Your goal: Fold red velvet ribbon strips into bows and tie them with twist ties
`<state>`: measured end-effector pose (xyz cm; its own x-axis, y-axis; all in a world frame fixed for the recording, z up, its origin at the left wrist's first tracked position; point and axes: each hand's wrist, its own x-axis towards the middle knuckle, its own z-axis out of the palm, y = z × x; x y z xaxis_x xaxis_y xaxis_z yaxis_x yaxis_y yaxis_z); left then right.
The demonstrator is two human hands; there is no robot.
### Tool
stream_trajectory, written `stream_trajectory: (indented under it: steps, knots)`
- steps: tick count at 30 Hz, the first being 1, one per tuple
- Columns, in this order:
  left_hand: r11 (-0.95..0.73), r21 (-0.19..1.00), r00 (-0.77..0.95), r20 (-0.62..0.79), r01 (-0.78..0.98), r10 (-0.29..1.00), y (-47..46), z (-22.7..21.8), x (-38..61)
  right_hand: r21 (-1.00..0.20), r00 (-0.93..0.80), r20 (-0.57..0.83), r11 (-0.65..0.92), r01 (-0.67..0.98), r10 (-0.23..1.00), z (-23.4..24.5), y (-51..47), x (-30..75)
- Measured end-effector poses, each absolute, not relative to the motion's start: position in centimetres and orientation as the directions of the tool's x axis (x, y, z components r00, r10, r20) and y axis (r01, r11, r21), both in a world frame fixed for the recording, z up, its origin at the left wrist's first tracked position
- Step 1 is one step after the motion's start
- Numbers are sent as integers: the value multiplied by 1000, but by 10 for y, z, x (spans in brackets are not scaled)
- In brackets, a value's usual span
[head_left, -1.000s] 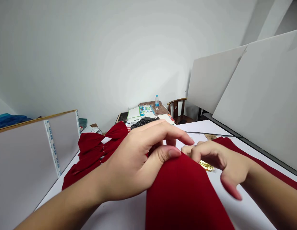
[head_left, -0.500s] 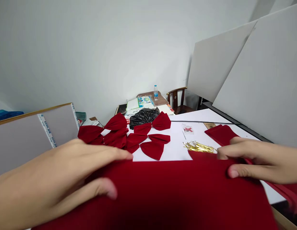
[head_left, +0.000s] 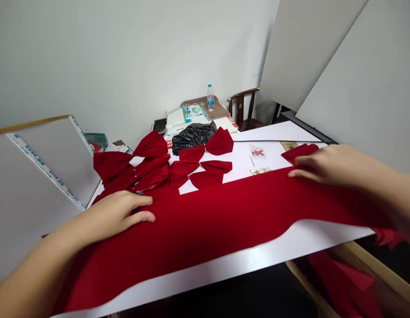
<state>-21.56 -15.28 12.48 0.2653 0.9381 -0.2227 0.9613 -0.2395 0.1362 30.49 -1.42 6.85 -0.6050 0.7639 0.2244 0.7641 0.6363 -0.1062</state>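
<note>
A long strip of red velvet fabric [head_left: 218,216] lies spread across the white table [head_left: 257,258], running left to right. My left hand [head_left: 117,214] rests flat on its left part, fingers stretched out. My right hand [head_left: 327,163] lies flat on its far right edge, fingers extended. Several finished red velvet bows [head_left: 165,165] lie just beyond the strip. A small bunch of gold twist ties [head_left: 260,170] peeks out at the strip's far edge.
A folded stack of red fabric [head_left: 299,152] sits by my right hand, a small clear packet [head_left: 257,153] to its left. A black plastic bag [head_left: 191,134], papers and a water bottle [head_left: 210,97] stand at the back. White boards [head_left: 42,172] lean left and right. A chair [head_left: 242,108] stands behind.
The fabric, bunched up under my hands a second ago, has been spread out flat along the table. My hands moved apart, left and right, and now press on it.
</note>
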Motion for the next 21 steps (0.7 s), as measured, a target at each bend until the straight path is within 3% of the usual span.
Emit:
stream_trajectory:
  steps: [2, 4, 6, 11, 13, 15, 17, 21]
  knots:
    - [-221, 27, 215, -367, 975, 905, -136, 99, -208, 0, -616, 131, 621, 784, 777, 44, 4, 290]
    - [-191, -107, 138, -378, 976, 915, -126, 75, -208, 100, -592, 18, 587, 803, 806, 17, 14, 278]
    - [-154, -217, 75, -332, 964, 940, -126, 57, -210, 160, -609, -4, 602, 782, 793, -8, 17, 268]
    - [-127, -401, 111, -65, 907, 992, -149, 39, -186, 138, -677, 327, 676, 724, 659, -37, -13, 236]
    - [-154, -281, 156, -16, 947, 988, -159, 29, -162, 33, -671, 402, 723, 690, 623, -39, -40, 214]
    - [-298, 28, 299, -64, 954, 952, -164, 12, -139, -134, -683, 406, 778, 613, 608, -43, -70, 191]
    - [-333, 298, 377, -106, 895, 920, -167, -10, -123, -270, -690, 375, 785, 558, 619, -52, -97, 172]
    - [-258, 463, 351, -127, 848, 928, -171, -43, -118, -382, -677, 364, 765, 518, 640, -78, -121, 164]
